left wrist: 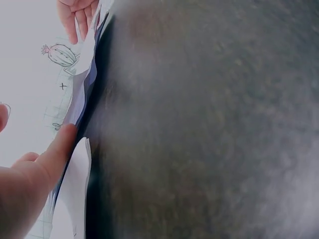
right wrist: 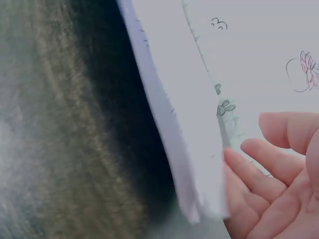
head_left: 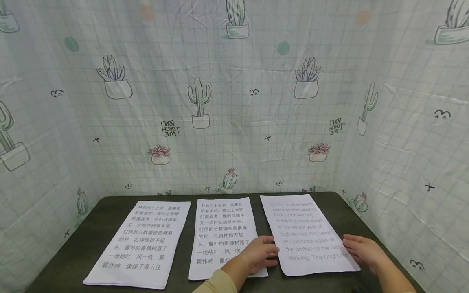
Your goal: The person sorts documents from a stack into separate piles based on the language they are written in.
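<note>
A stack of paper printed in English lies at the right of the dark table, between my two hands. My left hand is at its left edge, reaching over the lower right corner of the middle stack of paper with Chinese print. Across from it, my right hand is at the right edge, fingers extended toward the sheets. The right wrist view shows that hand's palm and loose fingers beside the paper edge. Neither hand visibly grips the sheets.
Another stack of Chinese-printed paper lies at the left of the dark table. Behind and on both sides hangs a pale cloth printed with cacti and a grid. A small dark object shows at the bottom edge.
</note>
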The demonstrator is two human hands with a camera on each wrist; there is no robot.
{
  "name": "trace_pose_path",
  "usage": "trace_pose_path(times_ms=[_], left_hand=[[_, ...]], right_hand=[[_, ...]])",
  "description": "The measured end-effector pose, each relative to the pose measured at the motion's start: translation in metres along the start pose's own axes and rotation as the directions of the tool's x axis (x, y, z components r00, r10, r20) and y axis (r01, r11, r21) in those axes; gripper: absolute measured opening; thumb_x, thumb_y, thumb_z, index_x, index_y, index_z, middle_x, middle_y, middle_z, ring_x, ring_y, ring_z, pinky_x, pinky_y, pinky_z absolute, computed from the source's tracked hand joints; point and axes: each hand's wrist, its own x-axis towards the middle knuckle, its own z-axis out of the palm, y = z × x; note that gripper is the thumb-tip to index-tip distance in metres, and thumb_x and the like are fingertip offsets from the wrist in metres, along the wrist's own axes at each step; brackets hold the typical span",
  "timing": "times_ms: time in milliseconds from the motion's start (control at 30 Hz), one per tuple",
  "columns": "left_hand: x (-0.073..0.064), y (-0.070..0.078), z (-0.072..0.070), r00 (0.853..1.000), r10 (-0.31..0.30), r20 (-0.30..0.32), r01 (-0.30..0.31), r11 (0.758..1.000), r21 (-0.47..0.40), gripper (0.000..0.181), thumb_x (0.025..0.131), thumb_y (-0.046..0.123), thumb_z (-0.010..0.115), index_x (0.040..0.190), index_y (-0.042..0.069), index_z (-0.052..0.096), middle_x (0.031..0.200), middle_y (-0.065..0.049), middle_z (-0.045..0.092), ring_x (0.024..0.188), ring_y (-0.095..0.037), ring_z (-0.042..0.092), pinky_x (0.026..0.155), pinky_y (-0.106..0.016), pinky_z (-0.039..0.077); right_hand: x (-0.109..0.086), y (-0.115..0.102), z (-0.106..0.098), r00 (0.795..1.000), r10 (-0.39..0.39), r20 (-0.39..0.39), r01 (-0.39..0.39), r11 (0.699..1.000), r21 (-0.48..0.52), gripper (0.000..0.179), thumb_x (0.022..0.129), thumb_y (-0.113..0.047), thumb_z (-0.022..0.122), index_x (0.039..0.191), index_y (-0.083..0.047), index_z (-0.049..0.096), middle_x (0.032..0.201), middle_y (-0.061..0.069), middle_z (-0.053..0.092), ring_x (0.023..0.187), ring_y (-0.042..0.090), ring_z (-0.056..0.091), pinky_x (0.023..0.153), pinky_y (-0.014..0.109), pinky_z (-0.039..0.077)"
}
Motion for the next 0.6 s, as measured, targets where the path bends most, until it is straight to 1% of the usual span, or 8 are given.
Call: trace_pose_path(times_ms=[33, 133, 233, 300, 400, 467, 600], left_hand=[[0.0, 0.0, 0.0, 1.0, 0.005, -0.002, -0.005, 1.0, 0.003, 0.058, 0.086, 0.002, 0.059, 0.139, -0.012, 0.04, 0.123, -0.02, 0.058, 0.112, -0.027, 0.061, 0.092, -0.045, 0.057], [0.0, 0.001, -0.003, 1.0, 0.024, -0.003, -0.024, 1.0, 0.006, 0.059, 0.085, 0.002, 0.058, 0.139, -0.012, 0.04, 0.122, -0.021, 0.059, 0.112, -0.027, 0.061, 0.093, -0.046, 0.056], [-0.001, 0.003, -0.008, 0.999, 0.034, 0.002, -0.034, 0.999, 0.009, 0.06, 0.085, 0.002, 0.058, 0.14, -0.012, 0.039, 0.126, -0.023, 0.057, 0.113, -0.029, 0.061, 0.095, -0.047, 0.055], [-0.003, 0.005, -0.013, 0.999, 0.041, 0.009, -0.041, 0.999, 0.007, 0.061, 0.085, 0.001, 0.058, 0.141, -0.012, 0.038, 0.132, -0.027, 0.054, 0.116, -0.032, 0.06, 0.096, -0.048, 0.054], [-0.006, 0.007, -0.022, 0.998, 0.064, 0.011, -0.064, 0.998, -0.001, 0.064, 0.084, 0.0, 0.058, 0.143, -0.012, 0.035, 0.138, -0.033, 0.047, 0.12, -0.039, 0.057, 0.098, -0.05, 0.052], [-0.007, 0.009, -0.029, 0.997, 0.077, 0.001, -0.077, 0.997, 0.003, 0.065, 0.085, -0.001, 0.058, 0.144, -0.011, 0.034, 0.139, -0.036, 0.046, 0.122, -0.042, 0.056, 0.098, -0.05, 0.053], [-0.008, 0.009, -0.042, 0.996, 0.085, -0.032, -0.084, 0.996, 0.023, 0.066, 0.085, 0.0, 0.059, 0.145, -0.011, 0.033, 0.138, -0.035, 0.049, 0.12, -0.041, 0.058, 0.095, -0.047, 0.055]], right_hand=[[0.0, -0.002, -0.001, 1.0, -0.005, -0.007, 0.005, 1.0, -0.021, 0.068, 0.099, -0.024, 0.053, 0.139, 0.024, 0.028, 0.139, 0.041, 0.041, 0.116, 0.043, 0.06, 0.088, 0.043, 0.057], [-0.001, -0.005, -0.001, 1.0, -0.028, -0.012, 0.027, 0.998, -0.054, 0.066, 0.1, -0.024, 0.05, 0.14, 0.023, 0.026, 0.142, 0.042, 0.035, 0.122, 0.05, 0.053, 0.092, 0.046, 0.055], [0.0, -0.009, 0.002, 0.999, -0.039, -0.019, 0.037, 0.997, -0.072, 0.065, 0.101, -0.023, 0.047, 0.143, 0.021, 0.023, 0.144, 0.042, 0.032, 0.126, 0.051, 0.049, 0.094, 0.048, 0.054], [0.001, -0.012, 0.005, 0.999, -0.045, -0.024, 0.043, 0.996, -0.077, 0.067, 0.101, -0.025, 0.047, 0.144, 0.02, 0.021, 0.145, 0.042, 0.031, 0.127, 0.052, 0.048, 0.095, 0.049, 0.053], [0.002, -0.019, 0.013, 0.998, -0.056, -0.035, 0.054, 0.997, -0.058, 0.068, 0.101, -0.025, 0.048, 0.146, 0.017, 0.019, 0.146, 0.042, 0.029, 0.129, 0.05, 0.046, 0.096, 0.048, 0.053], [0.004, -0.024, 0.019, 0.997, -0.069, -0.045, 0.067, 0.997, -0.043, 0.069, 0.101, -0.025, 0.049, 0.147, 0.017, 0.02, 0.146, 0.042, 0.03, 0.128, 0.051, 0.046, 0.094, 0.047, 0.054], [0.006, -0.035, 0.033, 0.995, -0.087, -0.053, 0.087, 0.996, -0.007, 0.067, 0.1, -0.024, 0.05, 0.147, 0.015, 0.021, 0.146, 0.041, 0.03, 0.128, 0.05, 0.047, 0.092, 0.044, 0.056]])
